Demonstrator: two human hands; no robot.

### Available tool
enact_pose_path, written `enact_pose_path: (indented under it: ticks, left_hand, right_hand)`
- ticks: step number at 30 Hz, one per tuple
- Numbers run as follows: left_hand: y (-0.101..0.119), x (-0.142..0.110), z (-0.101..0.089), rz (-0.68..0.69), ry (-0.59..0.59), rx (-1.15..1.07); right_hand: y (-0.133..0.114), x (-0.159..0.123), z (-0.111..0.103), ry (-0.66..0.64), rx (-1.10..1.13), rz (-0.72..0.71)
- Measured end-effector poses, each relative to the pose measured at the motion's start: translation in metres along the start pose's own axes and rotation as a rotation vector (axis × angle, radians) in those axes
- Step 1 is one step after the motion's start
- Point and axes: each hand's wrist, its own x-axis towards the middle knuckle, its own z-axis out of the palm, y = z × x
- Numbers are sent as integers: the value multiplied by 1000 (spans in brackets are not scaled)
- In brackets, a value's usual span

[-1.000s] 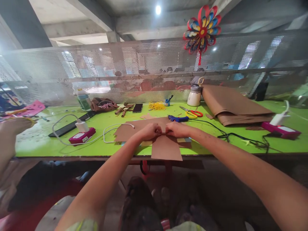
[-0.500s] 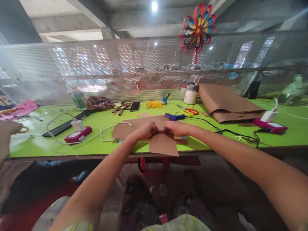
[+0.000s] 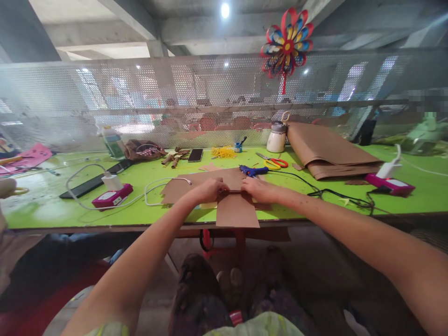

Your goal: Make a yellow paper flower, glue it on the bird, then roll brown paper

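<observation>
A piece of brown paper (image 3: 237, 212) lies at the front edge of the green table, its lower end reaching past the edge. Its far edge looks folded or rolled into a narrow strip. My left hand (image 3: 211, 190) pinches the left end of that strip, fingers closed. My right hand (image 3: 258, 189) is closed on the right end, a short gap away. Beneath both hands spreads a larger brown sheet (image 3: 189, 184). Just behind my right hand lies a blue glue gun (image 3: 252, 171); the fingertips are partly hidden by the hands.
Scissors (image 3: 275, 163), a phone (image 3: 195, 155), yellow strips (image 3: 223, 152) and a white jar (image 3: 276, 137) stand farther back. Stacked brown paper (image 3: 331, 149) is at right. Magenta power strips (image 3: 112, 196) with cords flank the work area. Another person's hand (image 3: 7, 187) shows at far left.
The view has shifted slightly right. My hands stay on the paper's folded edge, with little finger movement. The other person's hand at left has moved farther out of view.
</observation>
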Motion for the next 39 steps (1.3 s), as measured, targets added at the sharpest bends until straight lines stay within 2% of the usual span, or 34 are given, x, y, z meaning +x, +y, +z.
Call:
enact_pose_path:
  ticks: [3, 8, 12, 18, 22, 25, 32, 35, 39]
  left_hand:
    - [1, 0, -3, 16, -15, 17]
    - [-2, 0, 1, -52, 12, 1]
    - [-2, 0, 7, -77, 41, -7]
    - [5, -4, 10, -85, 84, 34]
    - [6, -6, 11, -76, 100, 22]
    - [4, -7, 12, -70, 104, 14]
    - [-3, -12, 11, -15, 32, 77]
    - [-1, -14, 7, 21, -3, 145]
    - [8, -20, 2, 105, 23, 302]
  right_hand:
    - [4, 1, -3, 3, 67, 34]
    - [16, 4, -6, 9, 403, 130]
    - [8, 9, 1, 59, 386, 190]
    - [-3, 4, 21, 263, 494, 262]
    - [-1, 2, 26, 293, 553, 323]
    - [-1, 3, 26, 300, 476, 310]
    - [-2, 2, 28, 312, 183, 76]
    - [-10, 2, 18, 248, -38, 11]
    - [-25, 4, -1, 105, -338, -104]
